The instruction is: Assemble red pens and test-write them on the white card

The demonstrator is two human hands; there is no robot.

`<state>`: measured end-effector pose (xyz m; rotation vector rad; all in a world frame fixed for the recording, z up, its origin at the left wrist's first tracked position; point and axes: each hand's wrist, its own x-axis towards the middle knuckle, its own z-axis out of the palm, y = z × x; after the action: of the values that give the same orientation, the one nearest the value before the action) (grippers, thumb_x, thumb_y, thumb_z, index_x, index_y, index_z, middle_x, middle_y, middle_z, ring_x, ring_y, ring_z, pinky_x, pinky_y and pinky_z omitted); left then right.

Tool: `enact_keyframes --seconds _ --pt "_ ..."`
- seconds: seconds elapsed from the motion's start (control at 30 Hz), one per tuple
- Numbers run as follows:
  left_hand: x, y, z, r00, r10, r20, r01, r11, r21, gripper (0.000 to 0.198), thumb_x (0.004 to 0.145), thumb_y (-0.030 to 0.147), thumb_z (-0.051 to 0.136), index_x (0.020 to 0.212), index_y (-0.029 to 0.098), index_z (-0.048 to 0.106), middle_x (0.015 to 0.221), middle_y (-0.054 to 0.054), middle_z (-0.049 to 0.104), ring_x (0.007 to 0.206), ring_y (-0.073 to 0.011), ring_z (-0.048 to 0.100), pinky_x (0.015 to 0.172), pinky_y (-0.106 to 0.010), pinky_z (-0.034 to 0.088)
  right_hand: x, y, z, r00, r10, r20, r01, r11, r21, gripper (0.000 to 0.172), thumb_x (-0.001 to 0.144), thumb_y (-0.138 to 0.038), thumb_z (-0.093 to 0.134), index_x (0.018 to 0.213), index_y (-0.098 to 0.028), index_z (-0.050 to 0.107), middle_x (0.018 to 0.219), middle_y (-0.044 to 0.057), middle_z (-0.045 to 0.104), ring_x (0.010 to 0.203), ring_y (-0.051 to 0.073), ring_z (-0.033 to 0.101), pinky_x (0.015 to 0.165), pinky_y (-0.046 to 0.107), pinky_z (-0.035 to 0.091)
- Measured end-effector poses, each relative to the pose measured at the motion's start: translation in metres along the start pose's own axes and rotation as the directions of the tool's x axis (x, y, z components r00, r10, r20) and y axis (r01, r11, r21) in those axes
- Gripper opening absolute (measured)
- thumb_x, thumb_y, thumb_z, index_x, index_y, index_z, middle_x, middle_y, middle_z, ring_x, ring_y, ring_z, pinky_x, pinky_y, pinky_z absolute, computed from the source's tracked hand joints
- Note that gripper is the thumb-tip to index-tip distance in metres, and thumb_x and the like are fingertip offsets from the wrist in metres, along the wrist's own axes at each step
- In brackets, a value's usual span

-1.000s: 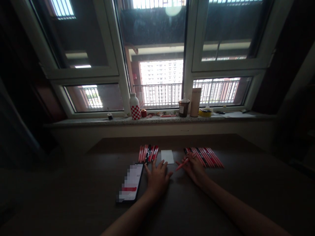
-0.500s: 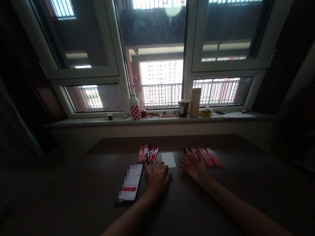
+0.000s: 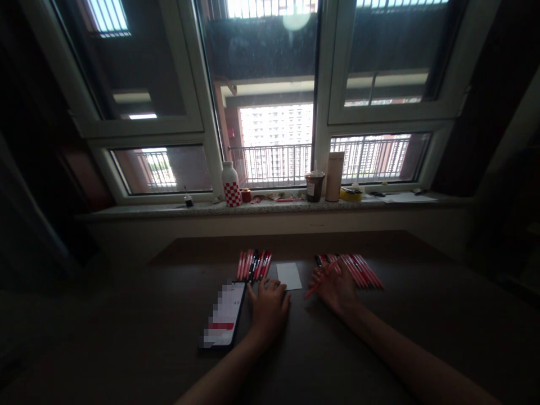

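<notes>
1. The left hand [image 3: 270,306] lies palm down on the dark brown worktop [image 3: 126,337], open, with its fingers lightly spread.
2. Its fingertips reach the near edge of the white rectangular paper card [image 3: 289,275]. Whether they touch it cannot be told.
3. The right hand [image 3: 336,288] is closed around a slim pink-red plastic pen [image 3: 315,286]. The pen is held slantwise, with its lower end pointing left, towards the card.
4. A row of pink-red pens [image 3: 360,271] lies on the worktop just behind and right of the right hand.
5. A smaller bundle of red and black pens [image 3: 253,264] lies left of the card, just beyond the left hand.
6. A black smartphone with a lit screen [image 3: 223,316] lies flat, just left of the left hand.
7. On the stone window sill [image 3: 147,209] stand a red-and-white chequered bottle [image 3: 231,184], a plastic cup of dark drink [image 3: 314,186] and a tall beige tumbler [image 3: 335,175].
</notes>
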<state>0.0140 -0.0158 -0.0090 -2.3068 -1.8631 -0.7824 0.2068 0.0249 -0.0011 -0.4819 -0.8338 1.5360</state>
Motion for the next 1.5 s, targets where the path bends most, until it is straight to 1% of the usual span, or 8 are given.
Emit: enact_keyframes --seconds 0.1,0.37,0.5,0.7,1.1,1.23,1.33,1.5 --pt "-0.0002 0.0005 -0.0003 1.0 0.003 -0.002 -0.003 1.0 -0.003 0.023 0.086 0.036 0.049 0.102 0.031 0.064 0.112 -0.001 0.064 0.118 -0.0278 0.043 0.104 -0.067 0.009 -0.0016 -0.0004 0.0022 1.0 0.022 -0.003 -0.022 0.998 0.053 0.044 0.079 -0.06 0.043 0.058 -0.022 0.038 0.061 -0.001 0.046 0.055 0.015 0.042 0.06 0.035 0.042" --pt "0.0001 0.0028 -0.0035 1.0 -0.013 0.019 0.013 1.0 -0.001 0.022 0.086 0.035 0.049 0.101 0.03 0.065 0.114 -0.003 0.064 0.119 -0.0278 0.043 0.104 -0.066 0.01 0.0002 -0.0023 0.0006 1.0 -0.002 0.008 0.002 1.0 -0.015 0.053 0.077 -0.071 0.039 0.058 -0.022 0.037 0.062 -0.001 0.046 0.055 0.015 0.042 0.06 0.035 0.042" --pt "0.0 0.003 -0.0037 1.0 -0.006 0.012 0.006 1.0 0.0 0.022 0.086 0.035 0.05 0.1 0.031 0.065 0.114 -0.003 0.064 0.119 -0.0279 0.043 0.104 -0.065 0.011 0.0001 -0.0026 0.0002 0.999 -0.01 0.046 0.012 0.999 -0.052 0.049 0.079 -0.066 0.04 0.057 -0.022 0.037 0.061 -0.001 0.046 0.055 0.015 0.042 0.06 0.035 0.042" --pt "-0.0002 0.0015 -0.0025 1.0 -0.003 0.006 0.003 1.0 -0.013 0.022 0.086 0.034 0.049 0.1 0.03 0.065 0.114 -0.003 0.063 0.119 -0.0279 0.043 0.104 -0.066 0.009 -0.0003 -0.0024 0.003 1.0 0.024 -0.007 -0.023 0.995 0.094 0.044 0.079 -0.057 0.044 0.055 -0.022 0.038 0.059 -0.001 0.045 0.053 0.015 0.042 0.057 0.034 0.042" --pt "0.0003 -0.0001 0.0009 1.0 -0.014 0.01 0.014 1.0 -0.021 0.029 0.086 0.035 0.048 0.111 0.028 0.06 0.12 -0.005 0.061 0.121 -0.0285 0.041 0.105 -0.066 0.008 -0.0003 -0.0068 0.002 0.997 0.078 -0.024 -0.071 0.972 0.225 0.043 0.078 -0.055 0.049 0.053 -0.021 0.041 0.059 -0.001 0.046 0.054 0.014 0.041 0.058 0.032 0.04" --pt "0.0011 -0.0015 0.0031 0.999 -0.013 0.045 0.014 1.0 -0.01 0.031 0.087 0.038 0.045 0.114 0.03 0.059 0.127 -0.004 0.058 0.126 -0.0296 0.038 0.104 -0.069 0.008 -0.0023 -0.0081 0.0043 0.994 0.105 0.015 -0.105 0.96 0.261 0.045 0.078 -0.058 0.051 0.055 -0.021 0.043 0.06 -0.001 0.047 0.056 0.014 0.042 0.059 0.03 0.04" --pt "0.0013 -0.0022 0.0043 0.997 -0.001 0.075 0.0 1.0 0.013 0.033 0.088 0.041 0.043 0.117 0.033 0.056 0.133 -0.003 0.053 0.13 -0.0308 0.033 0.103 -0.072 0.006 -0.0022 -0.007 0.0025 0.994 0.094 0.049 -0.104 0.95 0.293 0.041 0.079 -0.052 0.053 0.054 -0.02 0.045 0.06 -0.001 0.048 0.056 0.013 0.042 0.058 0.029 0.039" --pt "0.0004 -0.0021 0.0031 0.995 0.026 0.091 -0.026 1.0 0.005 0.03 0.088 0.041 0.042 0.113 0.033 0.057 0.13 -0.002 0.056 0.132 -0.0302 0.031 0.102 -0.073 0.004 -0.0008 -0.0048 0.0006 0.996 0.085 0.034 -0.091 0.946 0.31 0.036 0.078 -0.048 0.054 0.055 -0.021 0.046 0.059 -0.002 0.047 0.054 0.013 0.042 0.057 0.029 0.039"
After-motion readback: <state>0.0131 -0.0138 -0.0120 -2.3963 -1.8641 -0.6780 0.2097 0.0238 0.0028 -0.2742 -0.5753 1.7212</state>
